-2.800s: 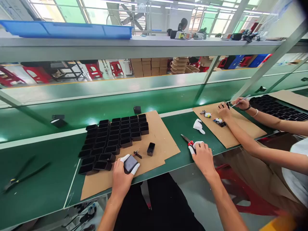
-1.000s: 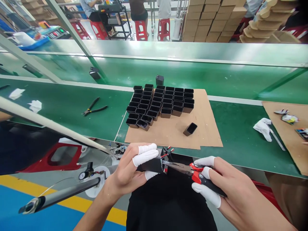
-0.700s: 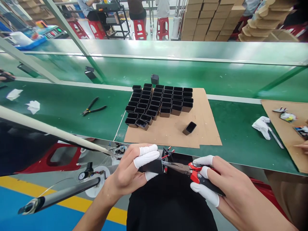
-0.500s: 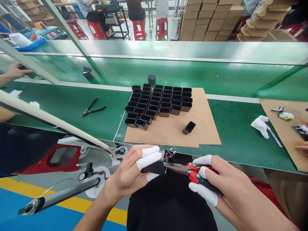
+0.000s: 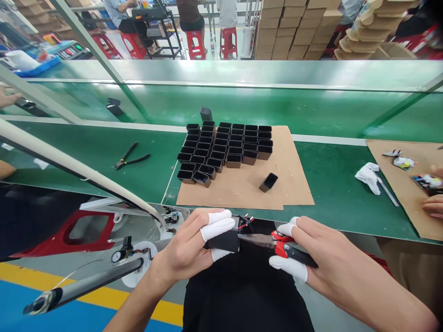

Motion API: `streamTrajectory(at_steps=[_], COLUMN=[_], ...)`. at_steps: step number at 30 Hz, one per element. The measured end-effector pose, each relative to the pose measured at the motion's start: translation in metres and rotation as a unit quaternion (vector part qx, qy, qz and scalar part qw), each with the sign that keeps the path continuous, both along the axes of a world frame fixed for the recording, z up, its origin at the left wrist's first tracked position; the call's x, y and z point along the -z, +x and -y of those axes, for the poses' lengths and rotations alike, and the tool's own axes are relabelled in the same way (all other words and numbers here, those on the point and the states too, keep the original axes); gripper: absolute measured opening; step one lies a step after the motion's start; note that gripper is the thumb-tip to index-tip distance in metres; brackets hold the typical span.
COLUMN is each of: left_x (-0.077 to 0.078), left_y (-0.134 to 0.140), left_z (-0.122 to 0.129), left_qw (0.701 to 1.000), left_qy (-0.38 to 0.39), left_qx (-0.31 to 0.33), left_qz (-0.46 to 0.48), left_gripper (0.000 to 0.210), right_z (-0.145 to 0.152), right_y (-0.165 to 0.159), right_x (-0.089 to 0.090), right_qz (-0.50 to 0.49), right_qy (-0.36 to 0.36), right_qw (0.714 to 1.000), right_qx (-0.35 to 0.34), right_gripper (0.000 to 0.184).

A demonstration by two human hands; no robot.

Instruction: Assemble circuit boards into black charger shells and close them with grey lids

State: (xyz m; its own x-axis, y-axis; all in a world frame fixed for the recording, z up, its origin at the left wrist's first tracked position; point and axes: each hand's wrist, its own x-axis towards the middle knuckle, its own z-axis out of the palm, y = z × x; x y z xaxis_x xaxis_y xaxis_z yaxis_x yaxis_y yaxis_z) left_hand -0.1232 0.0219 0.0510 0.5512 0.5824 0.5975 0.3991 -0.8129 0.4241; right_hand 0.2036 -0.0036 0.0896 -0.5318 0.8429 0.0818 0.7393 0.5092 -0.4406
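My left hand (image 5: 194, 240), with white finger cots on its fingertips, is closed around a black plastic housing (image 5: 223, 240) held over my lap. Short red and black wires (image 5: 246, 222) stick out at the housing's right end. In my right hand (image 5: 311, 249), also in white finger cots, are needle-nose pliers (image 5: 261, 240) with red and black handles. The pliers' jaws point left and reach the housing's open end; what they grip there is hidden. Beyond my hands, a lone black housing (image 5: 268, 182) lies tilted on the cardboard sheet (image 5: 235, 196).
Rows of open black housings (image 5: 221, 147) stand on the cardboard. Diagonal cutters (image 5: 130, 157) lie at left on the green bench (image 5: 332, 184). A white cloth (image 5: 368, 177) is at right, near a co-worker's hand (image 5: 434, 203). A pale diagonal pole (image 5: 79, 173) crosses the left side.
The view has shifted slightly, so bench items sit a little further left. My right hand's fingers have shifted on the plier handles; the jaws stay at the housing's end.
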Motion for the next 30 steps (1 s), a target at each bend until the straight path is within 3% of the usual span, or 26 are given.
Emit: streamTrajectory(at_steps=[7, 13, 18, 20, 24, 27, 30], left_x=[0.019, 0.049, 0.061, 0.059, 0.052, 0.056, 0.072], left_y=[0.011, 0.032, 0.034, 0.023, 0.007, 0.028, 0.060], left_z=[-0.031, -0.064, -0.070, -0.073, -0.079, -0.081, -0.086], left_qw=[0.989, 0.990, 0.992, 0.994, 0.993, 0.985, 0.976], left_qy=[-0.037, -0.025, -0.030, -0.035, -0.061, -0.147, -0.188], left_qx=[-0.014, 0.024, 0.038, 0.013, -0.068, -0.063, -0.094], left_qz=[-0.143, -0.137, -0.117, -0.100, -0.075, -0.070, -0.054], left_gripper=[0.067, 0.066, 0.061, 0.051, 0.051, 0.054, 0.055], right_z=[-0.031, -0.056, -0.058, -0.059, -0.066, -0.069, -0.065], right_y=[0.020, 0.036, 0.054, 0.076, 0.131, 0.143, 0.126], right_x=[0.034, 0.061, 0.072, 0.075, 0.079, 0.078, 0.076], right_qz=[0.084, 0.116, 0.123, 0.106, 0.046, 0.010, -0.026], right_qy=[0.000, -0.026, -0.011, -0.028, -0.072, -0.095, -0.122], right_qw=[0.996, 0.992, 0.991, 0.994, 0.991, 0.985, 0.980], right_qx=[-0.033, -0.035, -0.048, -0.022, 0.103, 0.145, 0.156], right_gripper=[0.040, 0.024, 0.034, 0.035, 0.029, 0.022, 0.020])
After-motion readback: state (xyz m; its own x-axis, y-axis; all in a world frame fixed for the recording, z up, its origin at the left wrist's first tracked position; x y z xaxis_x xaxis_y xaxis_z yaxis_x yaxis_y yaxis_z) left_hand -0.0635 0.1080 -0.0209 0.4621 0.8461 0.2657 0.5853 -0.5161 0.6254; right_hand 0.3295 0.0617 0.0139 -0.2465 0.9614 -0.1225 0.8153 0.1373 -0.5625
